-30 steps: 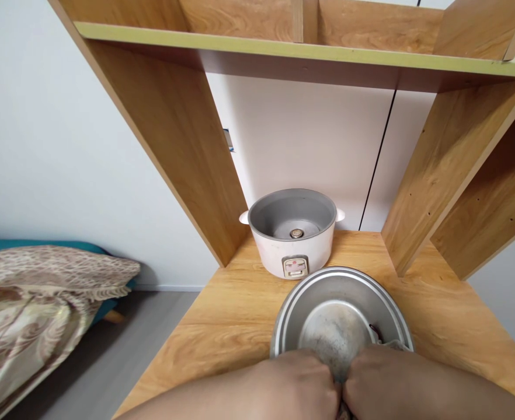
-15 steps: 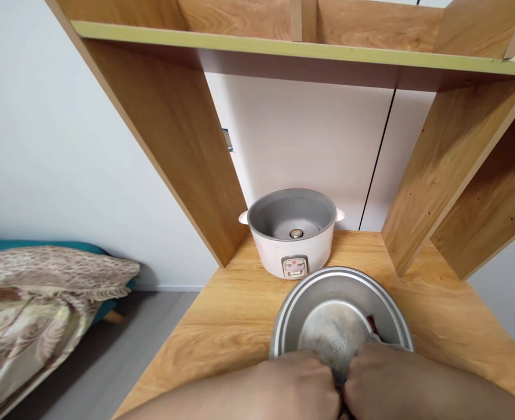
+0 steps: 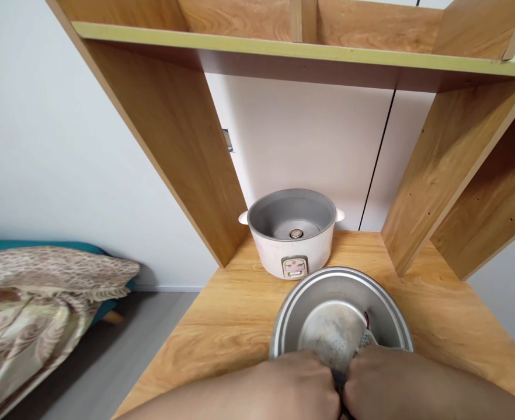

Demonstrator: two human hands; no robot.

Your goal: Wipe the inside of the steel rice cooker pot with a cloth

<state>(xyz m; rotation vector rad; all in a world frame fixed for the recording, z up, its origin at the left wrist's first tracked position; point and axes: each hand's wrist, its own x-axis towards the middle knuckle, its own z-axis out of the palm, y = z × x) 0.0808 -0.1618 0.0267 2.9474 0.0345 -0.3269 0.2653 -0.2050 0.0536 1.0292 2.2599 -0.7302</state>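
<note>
Nearest the camera, two bare hands meet at the lower edge of the view, knuckles side by side and touching. The left hand [image 3: 301, 382] and the right hand [image 3: 384, 382] both curl over the near rim of a round metal pot [image 3: 340, 315]; the fingers are hidden inside it, so how tightly they close cannot be told. A small white and red scrap [image 3: 366, 333] (too small to identify) peeks out inside the pot just beyond the right hand's knuckles.

The pot sits on a light wooden bench [image 3: 222, 315] with a visible grain, toward its near right part. Its inside is dull grey with a worn, scuffed bottom.

Just behind the pot, near the back of the bench, stands a white rice cooker base [image 3: 292, 245] with its lid off; its grey inner well and a small round heating plate in the middle are showing, and a switch panel faces forward.

Slanting wooden uprights rise on both sides of the cooker, carrying a shelf [image 3: 284, 49] with a pale green front edge overhead. Behind is a white wall with a thin dark vertical line.

Off to the far left, below bench level, is grey flooring and a bed [image 3: 42, 291] with a teal mattress under a beige patterned blanket
</note>
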